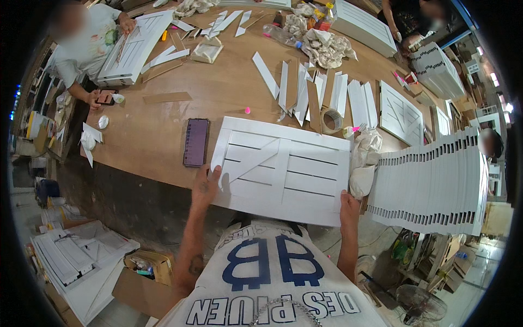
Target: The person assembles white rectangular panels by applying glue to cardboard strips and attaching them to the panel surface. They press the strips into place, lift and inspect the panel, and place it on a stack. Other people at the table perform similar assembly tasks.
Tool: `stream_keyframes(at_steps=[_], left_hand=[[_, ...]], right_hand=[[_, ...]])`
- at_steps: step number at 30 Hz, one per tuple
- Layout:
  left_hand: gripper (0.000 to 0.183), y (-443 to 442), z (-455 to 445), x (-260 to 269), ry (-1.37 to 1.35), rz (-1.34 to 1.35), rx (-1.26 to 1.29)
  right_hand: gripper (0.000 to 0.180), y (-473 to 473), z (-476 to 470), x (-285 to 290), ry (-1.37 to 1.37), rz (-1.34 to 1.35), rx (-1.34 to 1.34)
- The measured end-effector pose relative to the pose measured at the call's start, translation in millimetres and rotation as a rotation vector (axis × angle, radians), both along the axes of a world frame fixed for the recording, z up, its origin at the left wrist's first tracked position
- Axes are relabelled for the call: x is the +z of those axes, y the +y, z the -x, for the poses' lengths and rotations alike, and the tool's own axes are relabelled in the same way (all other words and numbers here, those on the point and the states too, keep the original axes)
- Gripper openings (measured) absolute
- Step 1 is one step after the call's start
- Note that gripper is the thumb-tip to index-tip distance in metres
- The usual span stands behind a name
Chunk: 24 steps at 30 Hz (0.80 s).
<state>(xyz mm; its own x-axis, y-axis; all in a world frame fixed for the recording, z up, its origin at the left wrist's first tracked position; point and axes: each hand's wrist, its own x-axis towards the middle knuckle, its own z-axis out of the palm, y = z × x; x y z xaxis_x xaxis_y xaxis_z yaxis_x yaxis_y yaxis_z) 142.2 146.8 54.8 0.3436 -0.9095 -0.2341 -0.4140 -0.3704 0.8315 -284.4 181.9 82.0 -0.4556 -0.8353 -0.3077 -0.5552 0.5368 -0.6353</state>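
A white wooden door panel [279, 180] with grooved planks lies before me, its near edge jutting past the table edge. Flat strips on its face form a vertical bar, and one diagonal strip crosses the left half. My left hand [205, 184] grips the panel's left edge, thumb on top. Its lower right corner is in my right hand [348, 204]. Just left of the panel, a smartphone [196, 142] with a lit screen rests on the table. Beyond the far edge are a tape roll [331, 120] and several white strips [301, 96]. My fingers under the panel are hidden.
The brown worktable [163, 122] also bears crumpled cloths [327, 45], a plastic bottle [282, 36] and a small glue bottle [348, 131]. A long stack of white panels [425, 180] stands at right. One person works at far left over another panel [137, 45]; another stands at far right.
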Motion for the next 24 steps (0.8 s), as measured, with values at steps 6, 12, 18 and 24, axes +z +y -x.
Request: stream_keyframes(at_steps=[6,12,18,24], left_hand=[[0.047,-15.5,-40.9,32.7,0.571,-0.373,-0.124],[0.059,21.0,-30.1,61.7,0.900,0.146,0.026],[0.053,18.7,-38.4,95.3,0.911,0.278,0.016],[0.062,17.5,-46.3,113.1,0.928,0.345,0.038]], right_hand=[[0.046,3.1,-0.3,35.2,0.010,0.164,-0.009],[0.048,4.3,5.2,26.1,-0.158,0.510,-0.165],[0.053,-32.3,-0.9,60.7,-0.312,0.577,-0.341],[0.053,-59.2,-21.6,98.1,-0.427,0.641,-0.558]])
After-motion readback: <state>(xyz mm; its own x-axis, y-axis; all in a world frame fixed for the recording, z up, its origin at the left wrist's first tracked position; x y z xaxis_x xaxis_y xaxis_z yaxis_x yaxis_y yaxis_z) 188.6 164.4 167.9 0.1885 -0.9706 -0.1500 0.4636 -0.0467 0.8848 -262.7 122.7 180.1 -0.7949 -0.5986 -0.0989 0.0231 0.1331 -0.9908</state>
